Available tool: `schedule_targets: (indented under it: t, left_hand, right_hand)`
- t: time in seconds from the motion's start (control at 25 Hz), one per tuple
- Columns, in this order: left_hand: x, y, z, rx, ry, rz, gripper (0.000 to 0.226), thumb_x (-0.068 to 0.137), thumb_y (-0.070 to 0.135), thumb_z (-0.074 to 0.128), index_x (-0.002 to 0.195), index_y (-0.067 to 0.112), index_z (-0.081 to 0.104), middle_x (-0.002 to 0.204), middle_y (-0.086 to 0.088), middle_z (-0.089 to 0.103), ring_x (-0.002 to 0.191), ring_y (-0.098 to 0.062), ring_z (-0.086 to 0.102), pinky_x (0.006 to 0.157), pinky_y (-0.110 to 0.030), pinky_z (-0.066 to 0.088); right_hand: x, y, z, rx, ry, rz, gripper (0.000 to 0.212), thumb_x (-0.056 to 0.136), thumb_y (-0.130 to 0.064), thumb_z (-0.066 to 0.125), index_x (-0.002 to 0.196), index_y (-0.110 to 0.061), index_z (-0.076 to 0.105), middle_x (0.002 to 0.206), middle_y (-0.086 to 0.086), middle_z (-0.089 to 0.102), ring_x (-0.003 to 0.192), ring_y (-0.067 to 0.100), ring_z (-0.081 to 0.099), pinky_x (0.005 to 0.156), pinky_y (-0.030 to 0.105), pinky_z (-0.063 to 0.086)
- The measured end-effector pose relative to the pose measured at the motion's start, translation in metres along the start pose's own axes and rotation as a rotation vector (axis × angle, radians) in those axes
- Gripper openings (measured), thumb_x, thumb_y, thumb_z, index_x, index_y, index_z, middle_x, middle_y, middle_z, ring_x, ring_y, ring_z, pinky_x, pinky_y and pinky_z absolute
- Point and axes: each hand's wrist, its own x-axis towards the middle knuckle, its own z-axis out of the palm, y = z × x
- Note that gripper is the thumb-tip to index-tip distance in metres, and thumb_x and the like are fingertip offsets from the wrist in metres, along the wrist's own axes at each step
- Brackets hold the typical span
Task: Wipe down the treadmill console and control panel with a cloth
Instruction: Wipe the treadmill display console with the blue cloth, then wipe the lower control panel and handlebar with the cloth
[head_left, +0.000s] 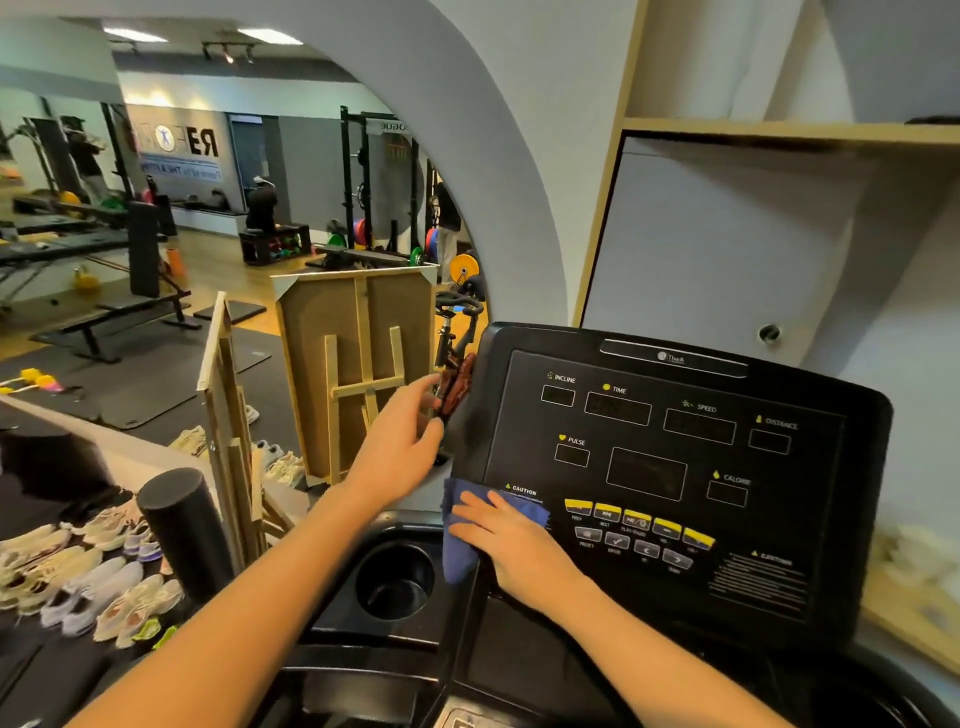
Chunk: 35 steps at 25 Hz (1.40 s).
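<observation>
Console (675, 467): black, sitting upright at centre right, its dark face showing the words INCLINE, TIME, SPEED, DISTANCE, PULSE and CALORIE above blank display windows, a yellow-marked CAUTION at lower left and a second caution block of small print, unreadable, at lower right; a small logo on the top bar is too blurred to read. Buttons (639, 532): two rows running along the lower face, the upper row yellow-capped, the lower grey, their tiny captions not legible. Cloth (470, 530): blue, lying crumpled over the console's lower left edge, hanging partly past it toward the cup holder (395, 579). Right hand (511, 540): lying palm down on the cloth, fingers stretched nearly straight and slightly spread, pressing it against the panel just left of the buttons. Left hand (402, 434): reaching to the console's upper left side, fingers loosely curled at the edge, next to a reddish-brown object whose nature is unclear; whether it is gripping anything cannot be told. Mirror (234, 182): arched, showing reversed lettering on a gym wall banner. Shoes (78, 582): lying in rows at lower left beside a black foam roller (182, 525).
</observation>
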Motion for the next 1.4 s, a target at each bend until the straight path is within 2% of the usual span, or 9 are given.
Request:
schedule_targets:
  t: [0.12,0.24,0.44,0.76,0.92,1.04,1.12,1.24,1.4]
  left_hand:
    - [0.008,0.013,0.019,0.047,-0.037,0.066,0.047,0.096,0.016,0.052,0.143,0.020,0.044,0.124,0.004,0.052,0.096,-0.001,0.053,0.084,-0.012,0.040]
    - [0.003,0.017,0.043,0.072,-0.121,0.116,0.043,0.096,0.016,0.052,0.139,0.019,0.049,0.125,-0.001,0.053,0.094,-0.001,0.053,0.089,-0.020,0.044]
    - [-0.027,0.019,0.064,0.102,-0.288,0.190,0.041,0.097,0.022,0.053,0.138,0.020,0.050,0.124,0.001,0.052,0.092,-0.004,0.056,0.090,-0.023,0.044]
    - [-0.088,0.022,0.055,0.140,-0.409,0.270,0.039,0.096,0.022,0.055,0.134,0.015,0.055,0.114,0.001,0.052,0.085,-0.008,0.052,0.085,-0.026,0.041]
    - [-0.115,0.022,0.051,0.125,-0.453,0.239,0.038,0.096,0.023,0.056,0.134,0.016,0.054,0.123,-0.004,0.056,0.096,-0.011,0.054,0.090,-0.026,0.042]
    - [-0.133,0.021,0.045,0.137,-0.470,0.223,0.039,0.096,0.023,0.056,0.134,0.017,0.054,0.121,-0.004,0.057,0.098,-0.014,0.056,0.091,-0.029,0.044]
    - [-0.150,0.020,0.043,0.156,-0.463,0.203,0.038,0.095,0.024,0.057,0.133,0.018,0.056,0.116,-0.003,0.058,0.096,-0.015,0.057,0.088,-0.030,0.044]
    - [-0.178,0.019,0.041,0.191,-0.452,0.135,0.038,0.094,0.024,0.059,0.131,0.017,0.057,0.111,-0.003,0.058,0.095,-0.017,0.057,0.087,-0.032,0.045]
    - [-0.213,0.016,0.041,0.228,-0.499,0.033,0.041,0.093,0.025,0.061,0.132,0.015,0.056,0.112,-0.001,0.053,0.097,-0.019,0.057,0.090,-0.033,0.045]
  right_hand:
    - [-0.033,-0.001,-0.004,0.112,0.033,0.083,0.061,0.081,0.012,0.054,0.136,-0.015,0.058,0.151,0.003,0.047,0.145,0.014,0.028,0.122,0.027,0.007]
    - [-0.071,-0.005,-0.026,0.251,0.161,0.283,0.049,0.091,0.007,0.052,0.134,-0.016,0.060,0.146,0.000,0.050,0.141,0.008,0.035,0.117,0.019,0.020]
    - [-0.145,-0.020,-0.086,0.348,0.446,0.556,0.036,0.096,-0.001,0.046,0.125,-0.012,0.065,0.129,-0.005,0.060,0.122,0.001,0.054,0.106,0.019,0.039]
    - [-0.246,-0.079,-0.126,0.322,0.664,0.914,0.036,0.099,0.001,0.046,0.121,-0.018,0.067,0.115,-0.006,0.069,0.107,-0.002,0.061,0.093,0.010,0.041]
    - [-0.263,-0.116,-0.136,0.395,0.754,0.990,0.035,0.101,0.003,0.042,0.117,-0.016,0.066,0.088,-0.003,0.069,0.070,0.013,0.060,0.066,0.004,0.046]
    - [-0.273,-0.136,-0.141,0.432,0.782,0.997,0.037,0.102,0.003,0.040,0.111,-0.023,0.065,0.076,-0.014,0.067,0.071,0.030,0.059,0.057,0.005,0.046]
    - [-0.287,-0.143,-0.141,0.439,0.791,0.988,0.037,0.101,0.003,0.041,0.111,-0.023,0.064,0.079,-0.020,0.070,0.067,0.019,0.064,0.060,0.004,0.047]
    - [-0.312,-0.147,-0.140,0.432,0.792,1.030,0.033,0.102,0.001,0.042,0.117,-0.016,0.065,0.101,-0.020,0.069,0.086,-0.009,0.064,0.074,0.011,0.051]
    - [-0.346,-0.148,-0.131,0.459,0.777,1.088,0.033,0.102,-0.003,0.042,0.120,-0.018,0.065,0.113,-0.004,0.069,0.100,-0.004,0.063,0.088,0.016,0.050]
